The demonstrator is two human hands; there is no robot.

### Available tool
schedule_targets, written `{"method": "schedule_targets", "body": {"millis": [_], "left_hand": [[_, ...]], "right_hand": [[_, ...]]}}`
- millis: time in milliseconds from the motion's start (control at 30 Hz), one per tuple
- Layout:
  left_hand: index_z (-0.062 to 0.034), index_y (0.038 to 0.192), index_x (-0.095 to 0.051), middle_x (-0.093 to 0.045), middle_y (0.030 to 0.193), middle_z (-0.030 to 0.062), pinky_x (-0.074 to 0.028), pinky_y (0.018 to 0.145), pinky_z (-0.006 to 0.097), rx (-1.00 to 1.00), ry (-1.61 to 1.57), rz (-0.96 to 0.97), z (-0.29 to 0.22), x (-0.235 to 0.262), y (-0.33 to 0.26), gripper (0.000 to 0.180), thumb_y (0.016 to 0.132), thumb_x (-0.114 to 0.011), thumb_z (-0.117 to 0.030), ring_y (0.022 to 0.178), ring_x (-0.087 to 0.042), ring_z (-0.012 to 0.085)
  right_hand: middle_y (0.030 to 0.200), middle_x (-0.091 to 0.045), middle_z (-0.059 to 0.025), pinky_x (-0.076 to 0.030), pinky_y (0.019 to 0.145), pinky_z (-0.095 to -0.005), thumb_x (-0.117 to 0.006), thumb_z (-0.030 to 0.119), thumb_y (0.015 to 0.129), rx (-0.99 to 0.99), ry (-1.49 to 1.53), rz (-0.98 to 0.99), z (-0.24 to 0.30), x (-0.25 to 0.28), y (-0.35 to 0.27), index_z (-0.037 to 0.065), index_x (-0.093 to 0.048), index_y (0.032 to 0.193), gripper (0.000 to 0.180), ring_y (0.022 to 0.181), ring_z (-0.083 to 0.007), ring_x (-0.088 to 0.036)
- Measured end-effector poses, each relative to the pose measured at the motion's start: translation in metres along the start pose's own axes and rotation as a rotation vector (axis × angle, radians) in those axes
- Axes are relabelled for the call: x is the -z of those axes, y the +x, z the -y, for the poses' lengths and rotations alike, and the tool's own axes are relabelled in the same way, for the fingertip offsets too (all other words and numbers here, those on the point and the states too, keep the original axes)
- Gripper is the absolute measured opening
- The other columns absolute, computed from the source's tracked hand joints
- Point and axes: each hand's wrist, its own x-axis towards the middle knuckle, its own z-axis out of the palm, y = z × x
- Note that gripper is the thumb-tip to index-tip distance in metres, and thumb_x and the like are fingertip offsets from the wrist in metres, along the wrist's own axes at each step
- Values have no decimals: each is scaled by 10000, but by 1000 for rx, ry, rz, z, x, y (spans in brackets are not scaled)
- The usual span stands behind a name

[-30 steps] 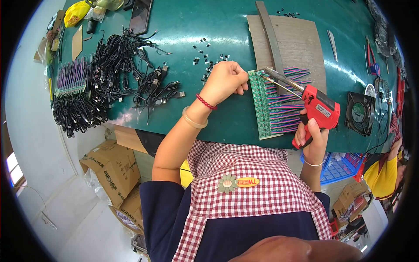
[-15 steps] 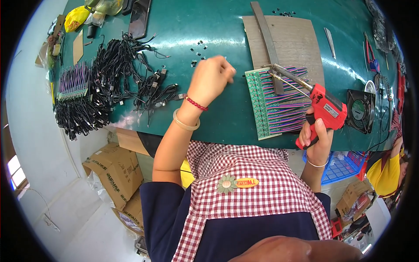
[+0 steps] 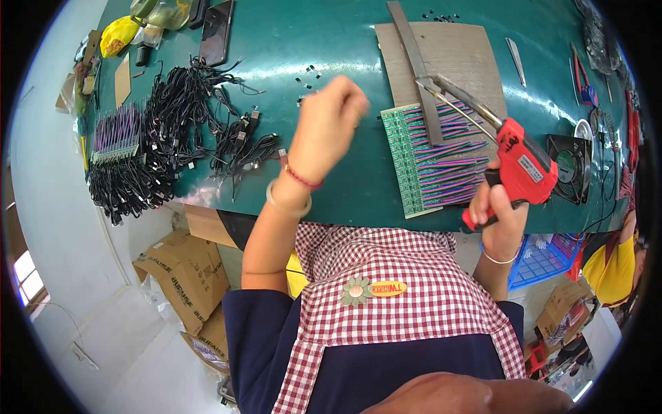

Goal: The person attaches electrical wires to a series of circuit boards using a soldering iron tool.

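Observation:
My right hand (image 3: 500, 219) is wrapped round the handle of a red soldering gun (image 3: 527, 165). Its metal tip and thin feed tube point up and left, over a flat metal bar (image 3: 422, 76). Below the tip lies a green circuit board panel (image 3: 404, 165) with rows of pink, blue and black wires (image 3: 452, 172) running off its right side. My left hand (image 3: 329, 124) hovers left of the panel with fingers curled together; whatever they hold, if anything, is hidden. Small black components (image 3: 309, 77) lie scattered just beyond it.
A brown board (image 3: 469, 58) lies under the bar and wires. Bundled black USB cables (image 3: 186, 103) and a finished-looking wired panel (image 3: 114, 153) cover the left side. A phone (image 3: 217, 34), tweezers (image 3: 516, 62), pliers (image 3: 583, 83) and a small fan (image 3: 571, 165) surround the work area.
The soldering gun's tip has lifted away from the panel's top edge, to a place over the metal bar. My left hand has shifted slightly, its fingers still curled.

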Motion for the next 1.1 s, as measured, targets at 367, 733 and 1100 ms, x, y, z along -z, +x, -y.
{"method": "schedule_targets", "body": {"millis": [367,733,1100], "left_hand": [[42,872,-556,-618,742,49,-487,559,208,50,-602,297,-46,-41,-75,126,837,-615,-63,646,-575,69],[52,806,-569,-617,655,83,-479,517,237,-27,-243,437,-41,-32,-67,84,786,-585,-29,596,-590,77],[-9,705,-570,-603,629,40,-401,436,186,378,-456,308,24,-24,-11,114,786,-559,-89,509,-507,48]], "right_hand": [[863,-615,-23,-479,708,-236,-652,13,775,-75,-360,26,-10,-39,-5,12,-594,948,182,789,-94,-586],[837,-620,-16,-481,643,-223,-667,36,773,-14,-509,47,-23,-34,-8,30,-608,926,165,744,-72,-588],[563,-448,-32,-335,422,-218,-531,143,854,-99,-189,23,-14,9,4,-43,-477,1086,303,444,-87,-399]]}}
